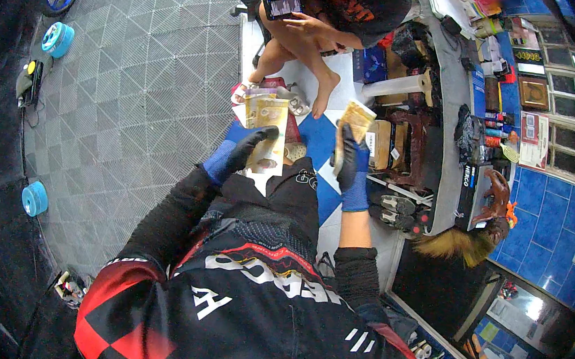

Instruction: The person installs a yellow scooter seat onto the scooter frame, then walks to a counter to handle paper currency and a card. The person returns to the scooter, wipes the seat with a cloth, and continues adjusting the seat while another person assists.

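The left hand (252, 149) grasped spread yellow banknotes (274, 115), while the right hand (349, 161) clasped a yellow banknote bundle (357, 120), both apparently separated already but not yet put down.

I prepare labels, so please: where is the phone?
At the top of the head view, slightly left of centre, the phone is beside another person's hand and leg.

grey patterned floor (153, 60) | left side: two round blue objects (35, 199)
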The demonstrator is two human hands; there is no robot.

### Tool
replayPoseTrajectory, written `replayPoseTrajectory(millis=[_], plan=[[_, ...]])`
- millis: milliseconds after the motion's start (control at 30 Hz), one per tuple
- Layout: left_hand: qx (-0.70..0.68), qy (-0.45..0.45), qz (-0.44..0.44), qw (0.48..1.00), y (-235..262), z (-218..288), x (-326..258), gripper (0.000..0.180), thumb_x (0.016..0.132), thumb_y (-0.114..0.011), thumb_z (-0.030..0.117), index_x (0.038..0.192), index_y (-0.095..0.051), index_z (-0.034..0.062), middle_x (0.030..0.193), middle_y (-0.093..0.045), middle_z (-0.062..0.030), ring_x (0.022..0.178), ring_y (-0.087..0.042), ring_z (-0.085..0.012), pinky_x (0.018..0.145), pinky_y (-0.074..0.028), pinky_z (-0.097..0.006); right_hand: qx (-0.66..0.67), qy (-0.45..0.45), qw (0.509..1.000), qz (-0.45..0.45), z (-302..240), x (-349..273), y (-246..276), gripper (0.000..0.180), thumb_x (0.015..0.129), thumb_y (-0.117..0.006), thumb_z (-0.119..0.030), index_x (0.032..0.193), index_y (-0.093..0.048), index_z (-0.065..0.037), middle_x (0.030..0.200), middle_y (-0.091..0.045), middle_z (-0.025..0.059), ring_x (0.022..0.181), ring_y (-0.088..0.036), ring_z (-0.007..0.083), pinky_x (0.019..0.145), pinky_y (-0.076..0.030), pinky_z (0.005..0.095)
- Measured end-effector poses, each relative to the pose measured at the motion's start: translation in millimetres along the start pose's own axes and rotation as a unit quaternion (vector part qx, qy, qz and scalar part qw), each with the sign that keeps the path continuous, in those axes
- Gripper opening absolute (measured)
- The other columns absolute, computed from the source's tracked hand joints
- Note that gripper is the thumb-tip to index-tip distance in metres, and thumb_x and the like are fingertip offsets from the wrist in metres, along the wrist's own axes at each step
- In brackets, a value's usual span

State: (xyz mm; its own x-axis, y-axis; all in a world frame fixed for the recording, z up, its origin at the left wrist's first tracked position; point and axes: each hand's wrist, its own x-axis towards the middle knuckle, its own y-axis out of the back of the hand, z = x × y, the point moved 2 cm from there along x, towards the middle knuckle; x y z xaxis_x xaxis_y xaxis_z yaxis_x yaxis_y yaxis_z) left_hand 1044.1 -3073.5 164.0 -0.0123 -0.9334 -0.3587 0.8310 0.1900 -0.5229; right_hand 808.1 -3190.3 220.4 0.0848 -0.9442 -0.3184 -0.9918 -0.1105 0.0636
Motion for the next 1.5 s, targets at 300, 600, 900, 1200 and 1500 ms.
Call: replayPoseTrajectory(millis=[300, 600, 900, 1200, 1500], plan=[[-0.004, 0.01, -0.002, 1.0, -27.2, -10.4, 11.5, 0.046, 0.093, -0.059, 0.036, 0.121, -0.055, 0.0007, 0.101, -0.065, -0.0121, 0.09, -0.066, -0.021, 0.074, -0.056, -0.037, -0.051, -0.031, 0.998, 0.018, 10.1, -21.6, -49.5, 0.036, 0.078, -0.078, -0.014, 0.109, -0.064, -0.001, 0.093, -0.068, 0.0047, 0.078, -0.064, 0.0131, 0.072, -0.053, 0.0275], [-0.154, 0.102, -0.012, 0.983, -25.4, 13.1, 3.6, 0.042, 0.095, -0.053, 0.031, 0.125, -0.051, 0.0013, 0.11, -0.065, -0.0136, 0.095, -0.066, -0.0263, 0.082, -0.056, -0.041, 0.126, -0.029, 0.99, -0.048, -23.7, -25.5, 2.9, 0.034, 0.09, -0.064, -0.012, 0.122, -0.057, -0.004, 0.109, -0.064, 0.0042, 0.093, -0.062, 0.0123, 0.08, -0.051, 0.0271], [-0.169, 0.125, -0.015, 0.978, -32.4, 3.8, 5.1, 0.04, 0.095, -0.053, 0.031, 0.122, -0.053, 0.0024, 0.109, -0.066, -0.0123, 0.094, -0.067, -0.0269, 0.081, -0.056, -0.043, 0.249, -0.065, 0.965, -0.041, -34.3, -34.1, -4.8, 0.03, 0.086, -0.068, -0.007, 0.115, -0.062, -0.003, 0.102, -0.066, 0.0036, 0.086, -0.064, 0.0129, 0.074, -0.054, 0.0286], [-0.213, 0.147, -0.04, 0.965, -43.4, 3.0, 1.5, 0.041, 0.093, -0.058, 0.026, 0.126, -0.052, 0.0023, 0.112, -0.065, -0.0125, 0.099, -0.066, -0.0255, 0.086, -0.055, -0.041, 0.194, -0.087, 0.972, -0.101, -56.2, -53.2, -33.0, 0.026, 0.085, -0.069, -0.007, 0.11, -0.063, -0.004, 0.094, -0.067, 0.0019, 0.077, -0.065, 0.012, 0.07, -0.055, 0.0277], [0.002, 0.016, 0.04, 0.999, -59.7, 19.5, -9.3, 0.037, 0.087, -0.069, 0.021, 0.113, -0.06, -0.004, 0.102, -0.066, -0.0094, 0.088, -0.065, -0.0147, 0.074, -0.054, -0.029, 0.027, -0.03, 0.995, -0.095, -26.0, -59.8, -45.1, 0.033, 0.083, -0.073, -0.011, 0.113, -0.063, 0.0, 0.107, -0.068, 0.0076, 0.09, -0.065, 0.0142, 0.081, -0.052, 0.0269]])
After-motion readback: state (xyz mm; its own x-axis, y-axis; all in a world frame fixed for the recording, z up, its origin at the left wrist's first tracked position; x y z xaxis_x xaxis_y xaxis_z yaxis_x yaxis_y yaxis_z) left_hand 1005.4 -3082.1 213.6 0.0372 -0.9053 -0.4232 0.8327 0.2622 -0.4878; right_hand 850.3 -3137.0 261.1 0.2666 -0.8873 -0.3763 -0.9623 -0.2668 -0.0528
